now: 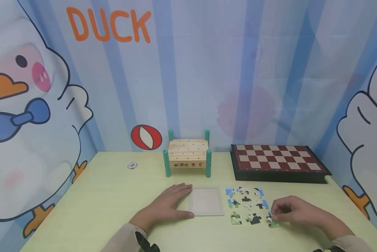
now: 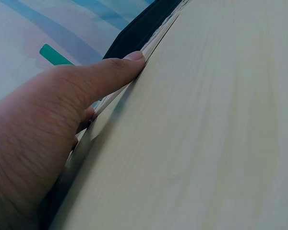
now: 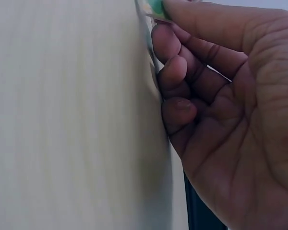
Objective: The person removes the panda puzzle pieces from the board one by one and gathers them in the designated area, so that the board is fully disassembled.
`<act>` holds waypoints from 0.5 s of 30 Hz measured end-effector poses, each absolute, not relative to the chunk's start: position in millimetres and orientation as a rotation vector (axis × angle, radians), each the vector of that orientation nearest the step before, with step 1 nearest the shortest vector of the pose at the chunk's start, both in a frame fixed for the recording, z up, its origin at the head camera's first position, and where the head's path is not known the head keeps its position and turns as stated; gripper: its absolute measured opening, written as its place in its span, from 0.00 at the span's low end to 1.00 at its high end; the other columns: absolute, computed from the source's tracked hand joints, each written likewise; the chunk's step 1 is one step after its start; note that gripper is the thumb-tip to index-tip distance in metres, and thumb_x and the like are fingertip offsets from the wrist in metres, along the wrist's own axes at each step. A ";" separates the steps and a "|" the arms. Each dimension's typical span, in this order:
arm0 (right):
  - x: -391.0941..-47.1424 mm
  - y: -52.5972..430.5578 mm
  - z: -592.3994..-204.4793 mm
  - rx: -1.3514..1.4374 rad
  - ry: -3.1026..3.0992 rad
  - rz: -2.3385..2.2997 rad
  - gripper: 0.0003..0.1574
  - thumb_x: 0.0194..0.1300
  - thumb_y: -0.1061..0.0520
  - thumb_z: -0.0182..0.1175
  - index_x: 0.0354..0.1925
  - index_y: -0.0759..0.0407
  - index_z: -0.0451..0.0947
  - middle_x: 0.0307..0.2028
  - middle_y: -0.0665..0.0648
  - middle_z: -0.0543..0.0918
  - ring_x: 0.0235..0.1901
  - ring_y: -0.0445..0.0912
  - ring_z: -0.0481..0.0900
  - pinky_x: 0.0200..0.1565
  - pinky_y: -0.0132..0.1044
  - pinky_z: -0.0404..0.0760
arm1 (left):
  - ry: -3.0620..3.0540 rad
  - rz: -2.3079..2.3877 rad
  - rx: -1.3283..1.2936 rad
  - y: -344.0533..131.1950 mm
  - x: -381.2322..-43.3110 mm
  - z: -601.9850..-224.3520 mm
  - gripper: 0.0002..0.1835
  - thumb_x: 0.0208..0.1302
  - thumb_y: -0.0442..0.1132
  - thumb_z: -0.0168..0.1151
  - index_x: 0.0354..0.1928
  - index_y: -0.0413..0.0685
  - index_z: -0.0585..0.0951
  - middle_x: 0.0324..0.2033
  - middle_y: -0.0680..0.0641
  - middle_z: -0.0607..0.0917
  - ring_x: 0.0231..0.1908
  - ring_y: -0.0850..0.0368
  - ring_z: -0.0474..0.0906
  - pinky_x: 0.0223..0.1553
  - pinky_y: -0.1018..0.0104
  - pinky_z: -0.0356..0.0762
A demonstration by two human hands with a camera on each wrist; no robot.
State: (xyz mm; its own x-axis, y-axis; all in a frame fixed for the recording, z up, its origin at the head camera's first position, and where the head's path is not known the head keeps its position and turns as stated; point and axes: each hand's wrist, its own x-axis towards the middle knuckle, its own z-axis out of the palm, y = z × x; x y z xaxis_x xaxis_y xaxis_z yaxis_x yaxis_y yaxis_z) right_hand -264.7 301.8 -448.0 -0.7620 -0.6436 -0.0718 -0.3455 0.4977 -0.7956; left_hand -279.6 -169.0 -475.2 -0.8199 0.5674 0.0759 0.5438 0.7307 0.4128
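Note:
My left hand (image 1: pixel 166 206) rests at the left side of a square, pale puzzle tray (image 1: pixel 206 202), its fingers stretched out and the thumb at the lower left corner. In the left wrist view the thumb (image 2: pixel 113 74) lies along the tray's thin edge. To the right of the tray, several jigsaw pieces (image 1: pixel 254 219) with panda and grass prints lie spread in loose rows. My right hand (image 1: pixel 297 211) pinches the lower right puzzle piece (image 1: pixel 272 221) between thumb and fingers. In the right wrist view that green-printed piece (image 3: pixel 156 8) shows by the thumb tip, the other fingers curled.
Behind the tray stands a small wooden toy bed (image 1: pixel 188 150) with green posts. A red-and-white checkerboard box (image 1: pixel 278 161) lies at the back right. A round chip (image 1: pixel 132 165) is on the table (image 1: pixel 90 210) at the left. A duck-print curtain (image 1: pixel 201 70) surrounds the table.

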 end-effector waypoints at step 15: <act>-264.0 297.0 -448.1 -0.760 2.541 -1.012 0.09 0.62 0.46 0.71 0.35 0.48 0.82 0.26 0.45 0.78 0.29 0.38 0.73 0.28 0.36 0.72 | 2.870 0.668 0.922 -168.2 -279.3 -474.5 0.50 0.57 0.77 0.56 0.77 0.60 0.63 0.75 0.60 0.61 0.77 0.53 0.50 0.76 0.47 0.46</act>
